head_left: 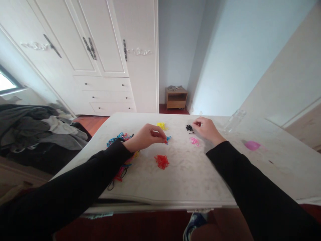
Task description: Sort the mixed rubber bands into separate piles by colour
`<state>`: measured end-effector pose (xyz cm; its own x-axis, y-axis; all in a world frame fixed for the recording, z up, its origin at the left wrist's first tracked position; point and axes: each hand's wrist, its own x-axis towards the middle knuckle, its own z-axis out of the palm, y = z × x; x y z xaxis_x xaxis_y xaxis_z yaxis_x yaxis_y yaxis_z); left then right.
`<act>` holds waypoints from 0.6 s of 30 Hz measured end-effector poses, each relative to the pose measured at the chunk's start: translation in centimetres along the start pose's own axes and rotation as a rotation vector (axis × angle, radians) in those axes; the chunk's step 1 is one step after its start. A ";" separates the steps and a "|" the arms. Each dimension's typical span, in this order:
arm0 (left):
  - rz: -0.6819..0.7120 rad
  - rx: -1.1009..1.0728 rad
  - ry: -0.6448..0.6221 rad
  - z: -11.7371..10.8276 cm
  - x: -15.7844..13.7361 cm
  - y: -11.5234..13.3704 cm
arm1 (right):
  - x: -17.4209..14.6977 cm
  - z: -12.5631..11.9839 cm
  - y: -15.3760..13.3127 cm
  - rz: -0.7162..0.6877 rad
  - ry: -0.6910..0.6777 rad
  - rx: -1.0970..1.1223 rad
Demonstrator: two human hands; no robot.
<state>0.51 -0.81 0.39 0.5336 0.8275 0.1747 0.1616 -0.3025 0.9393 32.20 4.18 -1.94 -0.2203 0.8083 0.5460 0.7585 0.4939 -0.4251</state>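
My left hand (147, 136) is closed in a pinch over the middle of the white table, with a bit of red, seemingly a small rubber band (166, 142), at its fingertips. Just past them lies a small heap of blue rubber bands (169, 138). A mixed heap of coloured rubber bands (120, 137) is partly hidden under my left wrist. Beside the black rubber bands (189, 128), my right hand (206, 128) has its fingers curled together; what they hold is not visible. Pink bands (194, 141), yellow bands (162, 126) and red bands (162, 161) form separate heaps.
On the white table (190, 180), a clear plastic bottle (235, 120) and a pink-purple object (252, 145) are to the right. Clothes (37, 124) are piled at the left. A white wardrobe (142, 80) and a small wooden cabinet (176, 98) stand beyond the table.
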 end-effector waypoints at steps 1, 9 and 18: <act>-0.010 -0.014 0.021 -0.1 0.0 -0.1 | 0.0 -0.1 -0.1 0.014 -0.003 -0.005; -0.040 -0.110 0.037 0.0 0.4 -0.7 | -0.4 -0.6 -3.6 0.052 0.046 0.091; -0.092 -0.160 0.051 0.3 0.3 -0.3 | -2.4 1.4 -11.1 -0.317 -0.181 0.306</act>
<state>0.83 -0.60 0.06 0.4788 0.8726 0.0968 0.0717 -0.1487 0.9863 23.48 -2.75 0.48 -0.5357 0.6319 0.5601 0.4271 0.7750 -0.4658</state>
